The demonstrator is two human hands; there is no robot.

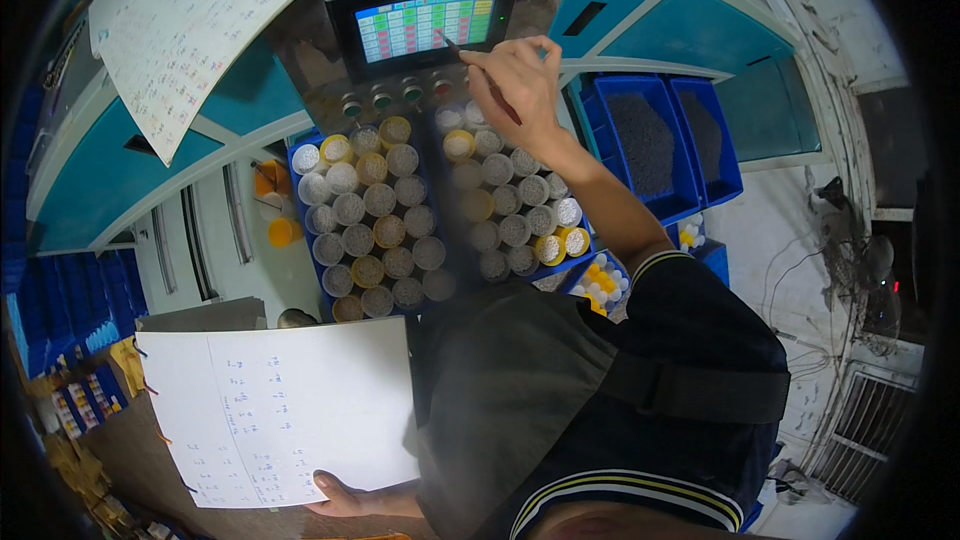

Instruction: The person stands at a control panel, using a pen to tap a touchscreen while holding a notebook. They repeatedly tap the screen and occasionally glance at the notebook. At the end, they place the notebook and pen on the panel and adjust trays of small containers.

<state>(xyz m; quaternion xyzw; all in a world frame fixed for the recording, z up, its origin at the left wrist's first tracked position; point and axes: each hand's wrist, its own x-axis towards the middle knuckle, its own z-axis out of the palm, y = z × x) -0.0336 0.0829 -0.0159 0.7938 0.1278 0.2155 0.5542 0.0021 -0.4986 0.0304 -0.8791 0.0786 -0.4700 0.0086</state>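
Right hand [522,80] fingers pinching pen [480,75] at touchscreen [425,25], left hand [345,498] seemingly gripping sheet [270,410]

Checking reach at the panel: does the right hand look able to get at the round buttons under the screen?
Probably yes. The right hand holds a pen at the screen, and the round buttons sit just below with nothing covering them.

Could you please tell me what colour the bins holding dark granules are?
Blue plastic bins, seen in the head view.
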